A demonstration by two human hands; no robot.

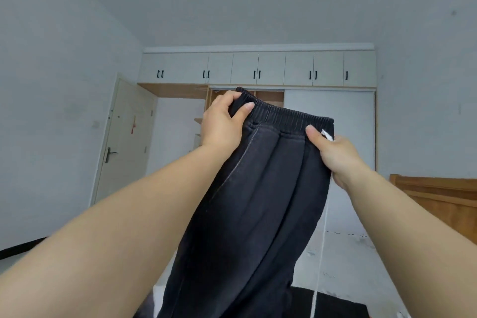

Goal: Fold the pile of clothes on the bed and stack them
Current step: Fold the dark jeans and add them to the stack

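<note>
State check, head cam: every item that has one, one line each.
dark trousers: held up by the elastic waistband, legs hanging
left hand: grip on the waistband's left end
right hand: grip on the waistband's right end
room door: closed
wardrobe: middle section open, upper doors closed

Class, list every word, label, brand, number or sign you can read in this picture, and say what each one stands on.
No text can be read.
The white tag at the waistband of the dark trousers, beside the right hand: no print can be made out.
The red mark on the door: too small and blurred to read.
</note>
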